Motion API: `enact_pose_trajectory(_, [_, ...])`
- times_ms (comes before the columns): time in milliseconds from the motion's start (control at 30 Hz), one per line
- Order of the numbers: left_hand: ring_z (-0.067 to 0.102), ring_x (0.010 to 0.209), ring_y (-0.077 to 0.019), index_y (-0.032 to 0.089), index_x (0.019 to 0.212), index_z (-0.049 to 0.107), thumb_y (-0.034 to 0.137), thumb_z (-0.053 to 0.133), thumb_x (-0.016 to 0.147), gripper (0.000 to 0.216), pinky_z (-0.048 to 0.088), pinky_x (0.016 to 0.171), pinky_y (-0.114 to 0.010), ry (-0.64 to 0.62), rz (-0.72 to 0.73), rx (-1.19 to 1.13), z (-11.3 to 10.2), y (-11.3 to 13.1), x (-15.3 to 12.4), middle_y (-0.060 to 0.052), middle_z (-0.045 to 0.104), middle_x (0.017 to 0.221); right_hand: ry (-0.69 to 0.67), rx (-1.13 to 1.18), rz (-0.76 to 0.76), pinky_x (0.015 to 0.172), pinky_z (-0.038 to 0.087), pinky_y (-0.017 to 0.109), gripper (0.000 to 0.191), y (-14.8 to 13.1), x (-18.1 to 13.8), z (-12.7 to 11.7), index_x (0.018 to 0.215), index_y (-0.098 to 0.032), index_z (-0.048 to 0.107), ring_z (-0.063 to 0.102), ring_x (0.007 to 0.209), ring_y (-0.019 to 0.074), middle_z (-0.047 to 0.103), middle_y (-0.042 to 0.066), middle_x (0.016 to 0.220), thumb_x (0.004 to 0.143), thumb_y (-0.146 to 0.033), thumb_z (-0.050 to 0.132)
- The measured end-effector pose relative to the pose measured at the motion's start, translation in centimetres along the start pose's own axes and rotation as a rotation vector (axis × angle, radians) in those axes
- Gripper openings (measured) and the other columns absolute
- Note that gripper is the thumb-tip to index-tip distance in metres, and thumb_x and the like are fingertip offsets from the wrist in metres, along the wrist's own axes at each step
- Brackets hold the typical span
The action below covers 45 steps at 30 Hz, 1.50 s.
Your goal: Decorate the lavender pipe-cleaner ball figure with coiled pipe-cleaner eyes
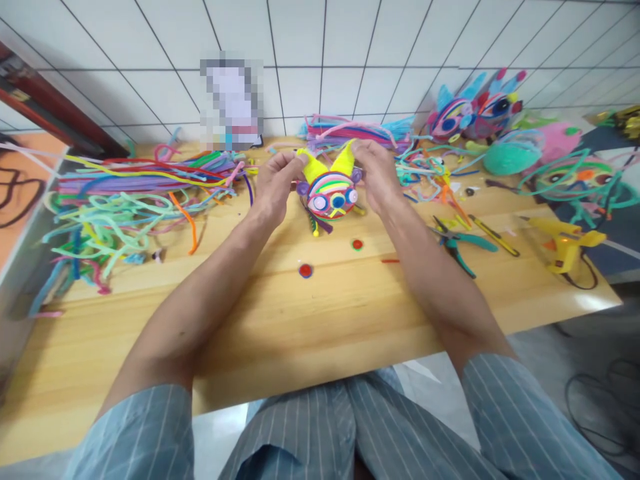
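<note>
- We see the left hand closed in a pinch on one pointed yellow ear of a round, multicoloured, fuzzy pipe-cleaner figure; the curled fingers partly hide one another.
- We see the right hand pinching the other ear, its fingertips partly out of our sight.
- The figure is near the middle of the back half of the pale wooden bench, its face toward us; its back is hidden, and we cannot tell whether its underside touches the wood.
- Between the figure and the front edge lie two small round red-centred discs, too small for us to make out their material.
- The right forearm seems to cover one end of a thin orange-red strip; just beside that arm lie teal-handled pliers.
- By the right edge we find a yellow glue gun, its pale stick cut off by the view.
- At the back left corner, a tangled heap of coloured fuzzy stems overlaps too much for us to count.
- Near the back edge, a pixelated patch keeps us from telling what stands there.
</note>
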<state>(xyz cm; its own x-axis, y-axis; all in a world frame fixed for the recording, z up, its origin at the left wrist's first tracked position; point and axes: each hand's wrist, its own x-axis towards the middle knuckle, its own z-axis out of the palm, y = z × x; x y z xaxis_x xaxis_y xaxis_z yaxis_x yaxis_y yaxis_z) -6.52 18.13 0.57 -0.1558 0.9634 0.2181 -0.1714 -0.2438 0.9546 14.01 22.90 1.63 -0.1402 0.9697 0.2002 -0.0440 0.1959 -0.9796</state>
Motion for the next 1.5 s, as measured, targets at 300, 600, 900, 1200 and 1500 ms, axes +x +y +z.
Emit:
enact_pose_trajectory(300, [0.056,0.055,-0.0100,0.020,0.080,0.059,0.058,0.085,0.084,0.046,0.046,0.053,-0.021,-0.019,0.026,0.042,0.0,-0.3,-0.1,0.003,0.055,0.066,0.151,-0.318,-0.036,0.083,0.052,0.029,0.012,-4.3,-2.3,-4.9,0.101,-0.021,0.062,0.065,0.089,0.0135,0.072,0.001,0.098,0.104,-0.033,0.063])
enact_pose_trajectory(600, [0.065,0.074,-0.0138,0.020,0.088,0.067,0.054,0.084,0.084,0.038,0.047,0.061,-0.022,0.027,0.033,0.060,-0.6,0.8,-0.6,-0.001,0.067,0.083,-0.314,-0.978,-0.002,0.077,0.048,0.033,0.012,-3.4,-12.9,-5.5,0.092,-0.020,0.076,0.068,0.083,0.0207,0.077,0.004,0.091,0.093,-0.028,0.067])
enact_pose_trajectory(900, [0.066,0.075,-0.0148,0.022,0.089,0.068,0.057,0.086,0.078,0.041,0.052,0.068,-0.024,-0.025,-0.026,0.040,-0.8,1.0,-1.7,0.000,0.067,0.083,-0.359,-1.160,0.003,0.085,0.049,0.031,0.012,-2.5,-14.5,-3.2,0.101,-0.019,0.076,0.070,0.095,0.0219,0.076,0.010,0.108,0.097,-0.018,0.065])
enact_pose_trajectory(1200, [0.068,0.081,-0.0160,0.023,0.088,0.069,0.053,0.079,0.082,0.032,0.050,0.067,-0.025,0.088,0.004,0.119,-0.9,1.8,-1.7,0.000,0.070,0.088,-0.359,-0.932,0.024,0.078,0.046,0.026,0.009,-2.9,-15.3,-4.3,0.094,-0.019,0.071,0.066,0.084,0.0162,0.074,0.003,0.092,0.088,-0.011,0.072])
enact_pose_trajectory(1500, [0.063,0.085,-0.0148,0.020,0.095,0.069,0.051,0.083,0.084,0.036,0.047,0.075,-0.029,0.203,0.081,0.241,-2.6,4.3,-1.7,0.003,0.070,0.086,-0.208,-0.713,0.078,0.075,0.049,0.029,0.010,-3.9,-17.0,-8.6,0.090,-0.020,0.076,0.069,0.079,0.0170,0.078,0.003,0.087,0.084,-0.026,0.071])
